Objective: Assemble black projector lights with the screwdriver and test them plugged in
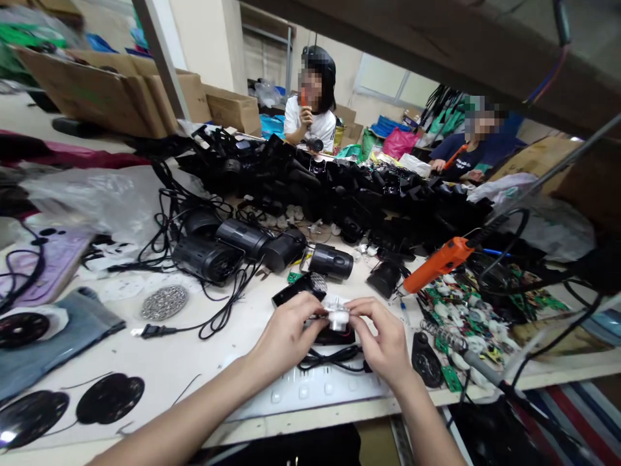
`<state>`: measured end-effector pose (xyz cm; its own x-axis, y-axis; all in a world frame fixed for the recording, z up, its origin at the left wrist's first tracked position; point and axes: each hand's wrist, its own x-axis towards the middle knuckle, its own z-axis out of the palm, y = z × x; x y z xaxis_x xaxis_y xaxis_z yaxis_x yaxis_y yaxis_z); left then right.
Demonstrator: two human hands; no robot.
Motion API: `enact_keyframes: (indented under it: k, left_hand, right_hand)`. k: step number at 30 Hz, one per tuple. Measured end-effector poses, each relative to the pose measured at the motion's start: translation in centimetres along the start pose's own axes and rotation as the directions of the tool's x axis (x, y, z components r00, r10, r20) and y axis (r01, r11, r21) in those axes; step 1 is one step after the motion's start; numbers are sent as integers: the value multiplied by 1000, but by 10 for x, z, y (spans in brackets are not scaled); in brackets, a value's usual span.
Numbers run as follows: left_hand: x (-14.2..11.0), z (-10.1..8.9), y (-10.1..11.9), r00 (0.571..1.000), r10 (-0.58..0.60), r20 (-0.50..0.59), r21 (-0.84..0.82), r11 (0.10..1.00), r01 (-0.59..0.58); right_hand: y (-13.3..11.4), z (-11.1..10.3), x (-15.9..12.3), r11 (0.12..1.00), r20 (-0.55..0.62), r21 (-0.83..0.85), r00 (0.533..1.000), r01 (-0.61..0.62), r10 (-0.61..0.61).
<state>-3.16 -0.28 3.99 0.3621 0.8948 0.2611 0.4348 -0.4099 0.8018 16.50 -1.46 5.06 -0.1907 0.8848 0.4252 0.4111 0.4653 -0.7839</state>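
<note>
Both my hands meet over the near middle of the workbench. My left hand (290, 332) and my right hand (383, 340) pinch a small white round part (336, 317) between their fingertips. Red and black wires run from the part to a black housing (334, 336) lying under it. A black cord (330, 358) curls on the table just below my hands. Another black handle piece (299, 288) with a mesh end lies just beyond my left hand.
Black hair-dryer bodies (242, 246) and cords lie behind my hands, with a long heap of black parts (339, 181) farther back. An orange power screwdriver (439, 262) hangs at right above green circuit boards (466, 310). Two people sit across the table. Cardboard boxes (111, 90) stand back left.
</note>
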Motion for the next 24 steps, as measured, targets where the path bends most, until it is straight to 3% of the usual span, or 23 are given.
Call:
enact_keyframes:
  k: [3,9,13,19,24]
  left_hand:
    - [0,0,-1,999,2,44,87,996,-6]
    - [-10,-4,3,967,26,252,148,987,-65]
    - [-14,-5,0,945,20,326,166,983,-78]
    - [-8,1,-2,983,-73,169,94,994,58]
    - [-2,10,-2,972,-93,217,159,985,59]
  right_hand:
    - [9,0,5,949,13,85,953,-304,304]
    - [29,-2,7,818,189,96,818,-567,544]
    - [30,-4,6,797,244,54,782,-602,574]
    - [37,-8,12,822,266,-27,788,-569,555]
    - [44,-6,15,849,266,-94,808,-520,525]
